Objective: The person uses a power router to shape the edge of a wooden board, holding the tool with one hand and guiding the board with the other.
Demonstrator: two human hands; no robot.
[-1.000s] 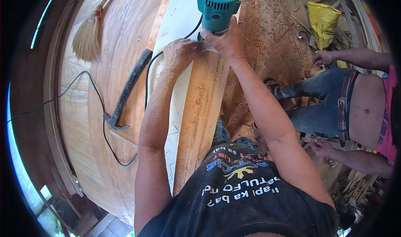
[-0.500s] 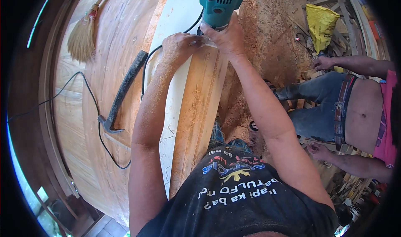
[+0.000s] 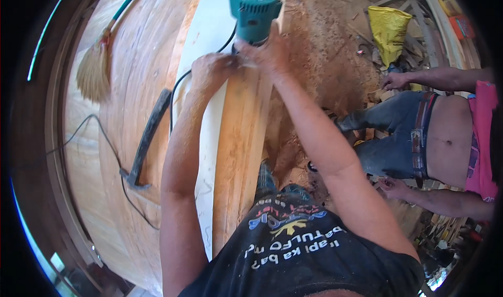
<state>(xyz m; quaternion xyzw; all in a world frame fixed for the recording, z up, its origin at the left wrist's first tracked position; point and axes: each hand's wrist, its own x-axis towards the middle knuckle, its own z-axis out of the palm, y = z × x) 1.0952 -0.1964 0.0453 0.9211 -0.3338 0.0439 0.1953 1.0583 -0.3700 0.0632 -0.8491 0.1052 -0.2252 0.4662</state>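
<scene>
A teal-bodied router point(image 3: 255, 14) stands upright on a long wooden plank point(image 3: 242, 134) near the top of the view. My right hand point(image 3: 270, 56) is closed around the right side of its base. On the left side, my left hand point(image 3: 212, 69) grips the base edge with curled fingers, its fingertips partly hidden and blurred. Under the router, the bit and the cut are out of sight. Along the plank's left side runs a pale white strip point(image 3: 208, 192). A black cord point(image 3: 178, 85) trails from the router past my left forearm.
On the wide wooden surface to the left lie a dark-handled hammer point(image 3: 149, 140) and a straw broom point(image 3: 94, 73). A thin cord point(image 3: 107, 140) loops by the hammer. At right stands another person point(image 3: 403, 134); behind them are a yellow sack point(image 3: 387, 32) and scrap wood. Shavings litter the ground point(image 3: 314, 45).
Both hands have moved the router a little farther along the plank, away from me. The whole view has shifted, so the broom and hammer sit lower and more to the left.
</scene>
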